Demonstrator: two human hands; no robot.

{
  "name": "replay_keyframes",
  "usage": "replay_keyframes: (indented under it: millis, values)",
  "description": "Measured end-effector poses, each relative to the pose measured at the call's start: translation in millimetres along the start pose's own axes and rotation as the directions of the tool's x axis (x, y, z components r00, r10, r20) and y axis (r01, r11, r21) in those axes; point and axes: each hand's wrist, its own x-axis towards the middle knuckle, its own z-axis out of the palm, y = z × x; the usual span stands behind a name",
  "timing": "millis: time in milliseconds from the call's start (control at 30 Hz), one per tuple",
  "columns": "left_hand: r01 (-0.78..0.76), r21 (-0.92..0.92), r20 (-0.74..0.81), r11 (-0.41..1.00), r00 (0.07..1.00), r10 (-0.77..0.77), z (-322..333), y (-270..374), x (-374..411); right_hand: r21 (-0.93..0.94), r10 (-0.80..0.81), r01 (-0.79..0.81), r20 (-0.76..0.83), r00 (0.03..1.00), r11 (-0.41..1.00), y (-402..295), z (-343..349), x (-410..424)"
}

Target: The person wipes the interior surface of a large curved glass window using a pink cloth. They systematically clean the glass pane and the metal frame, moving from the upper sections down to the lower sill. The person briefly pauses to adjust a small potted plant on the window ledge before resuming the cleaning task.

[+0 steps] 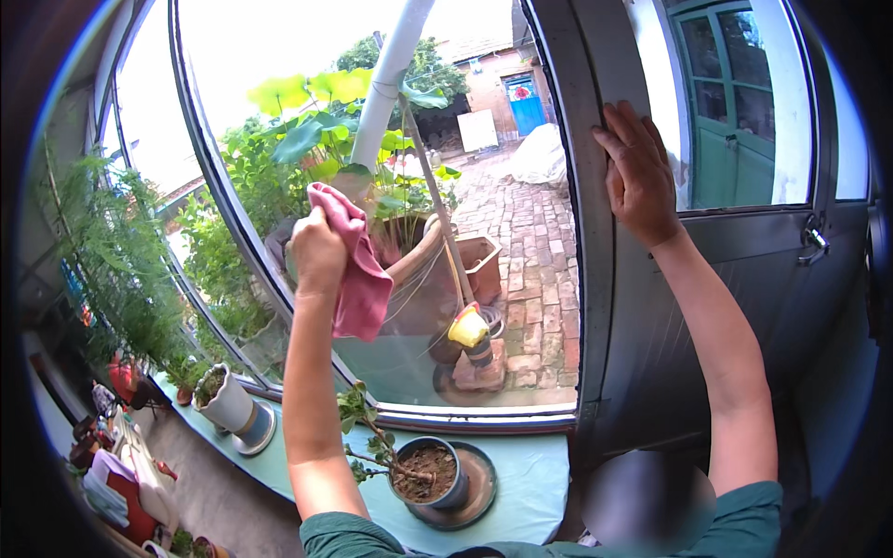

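Note:
My left hand [319, 247] grips a folded pink cloth [359, 279] in front of the window pane [537, 328]; whether the cloth presses on the glass I cannot tell. Part of the cloth hangs loose below the fist. My right hand [638, 167] lies with fingers extended on the grey metal door frame [593, 279], to the right of the pane, and holds nothing. Through the glass, a brick-paved yard [534, 279] with lotus leaves [307, 139] is visible.
Below the window, a sill with a pale green cover [530, 488] bears a blue pot with a plant [427, 471] on a saucer and a white pot [227, 401]. Feathery foliage [118, 258] hangs at the left. A door handle [814, 240] juts out at the right.

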Motion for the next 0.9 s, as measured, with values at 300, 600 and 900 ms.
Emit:
replay_keyframes:
  millis: [300,600,900]
  values:
    - [-0.206,0.103,-0.274,0.973,0.935,0.227,74,-18,-45,-0.014,-0.012,0.012,0.001,1.0,1.0,1,3,2]
    - [-0.263,0.05,-0.561,0.964,0.791,0.245,77,-31,-21,-0.03,-0.006,0.006,0.024,1.0,1.0,0,-1,2]
    - [0.269,-0.243,-0.838,0.932,0.425,-0.341,-3,-143,89,-0.017,-0.017,0.017,0.007,1.0,1.0,0,1,3]
